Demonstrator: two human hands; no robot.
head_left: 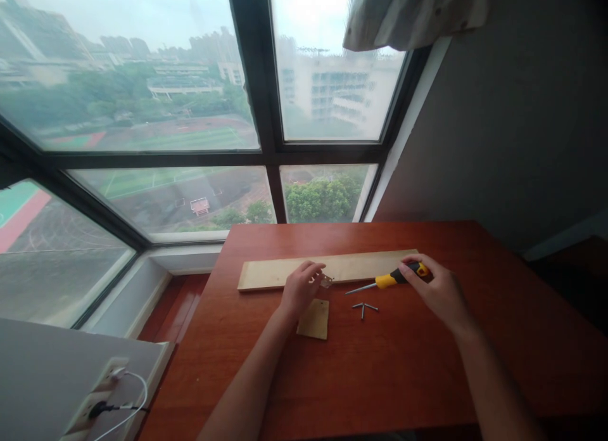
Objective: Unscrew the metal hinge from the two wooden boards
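My right hand (434, 286) grips a yellow-and-black screwdriver (389, 279) by its handle, the shaft pointing left and slightly down over the table. Between the fingers of my left hand (303, 287) is a small shiny metal piece (327, 281), possibly a hinge or bracket; its exact kind is too small to tell. Behind both hands a long pale wooden board (266, 273) lies flat across the table. A small squarish wood piece (314, 320) rests just below my left hand. Three screws (363, 310) lie loose beneath the screwdriver's shaft.
The reddish-brown table (380, 377) reaches to a large window with a dark frame (270, 153). A grey wall (479, 124) stands at the right, and a curtain (413, 13) hangs above. At lower left, cables are plugged into wall sockets (111, 372).
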